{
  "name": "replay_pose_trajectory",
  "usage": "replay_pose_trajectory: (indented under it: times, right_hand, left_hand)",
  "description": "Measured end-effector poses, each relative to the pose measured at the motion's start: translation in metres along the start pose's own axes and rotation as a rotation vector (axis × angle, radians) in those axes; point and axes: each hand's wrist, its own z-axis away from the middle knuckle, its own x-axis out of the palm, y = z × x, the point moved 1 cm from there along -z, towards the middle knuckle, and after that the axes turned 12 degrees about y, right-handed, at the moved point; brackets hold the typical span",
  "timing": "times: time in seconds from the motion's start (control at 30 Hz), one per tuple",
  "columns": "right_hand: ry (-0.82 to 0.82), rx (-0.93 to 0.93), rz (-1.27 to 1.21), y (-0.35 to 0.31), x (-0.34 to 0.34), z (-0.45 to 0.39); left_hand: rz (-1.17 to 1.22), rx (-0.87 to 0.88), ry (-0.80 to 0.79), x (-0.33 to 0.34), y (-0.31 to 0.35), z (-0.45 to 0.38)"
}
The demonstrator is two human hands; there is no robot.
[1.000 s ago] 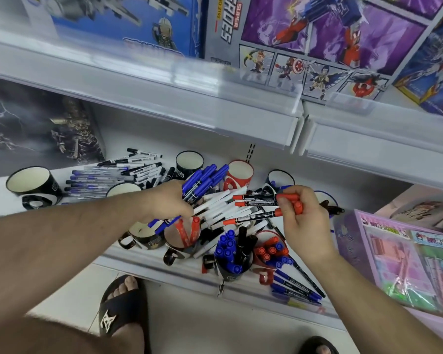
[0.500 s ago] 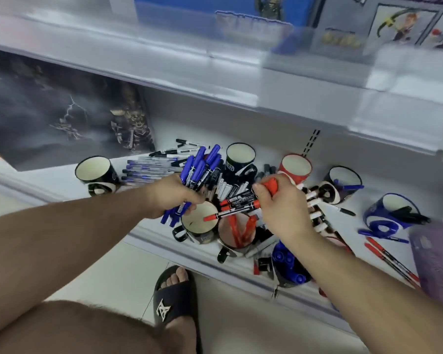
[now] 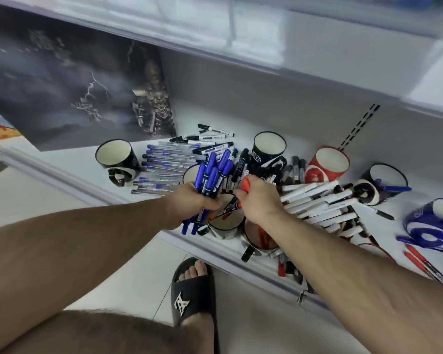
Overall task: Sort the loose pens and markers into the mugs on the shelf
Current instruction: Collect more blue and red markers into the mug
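My left hand (image 3: 192,203) grips a bundle of blue-capped markers (image 3: 214,172), caps pointing up and away. My right hand (image 3: 260,198) holds a few red-capped markers (image 3: 230,206), their lower ends angled down into a black mug (image 3: 228,226) at the shelf's front edge. Right beside it stands a mug holding red pens (image 3: 260,238), partly hidden by my right wrist. A fan of white markers (image 3: 317,200) lies to the right of my right hand.
Empty mugs stand around: black (image 3: 115,157) at left, black (image 3: 269,149) at back, red (image 3: 329,164), dark (image 3: 384,182) and blue (image 3: 435,221) at right. Blue pens (image 3: 166,167) lie in a pile. A dark box (image 3: 74,80) fills the shelf's left. My sandalled foot (image 3: 192,295) is below.
The view swung left and down. My right hand carried the red markers leftward and tipped them down over the front black mug. My left hand still grips the blue bundle.
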Motion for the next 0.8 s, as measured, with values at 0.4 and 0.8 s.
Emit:
replay_pose_trajectory:
  times: [0.4, 0.8]
  right_hand:
    - [0.256, 0.495, -0.657, -0.002, -0.042, 0.003]
    - [-0.054, 0.201, -0.151, 0.003, -0.014, 0.023]
  left_hand:
    - [0.007, 0.061, -0.061, -0.003, -0.005, -0.003]
    - [-0.078, 0.206, 0.010, 0.005, 0.006, 0.002]
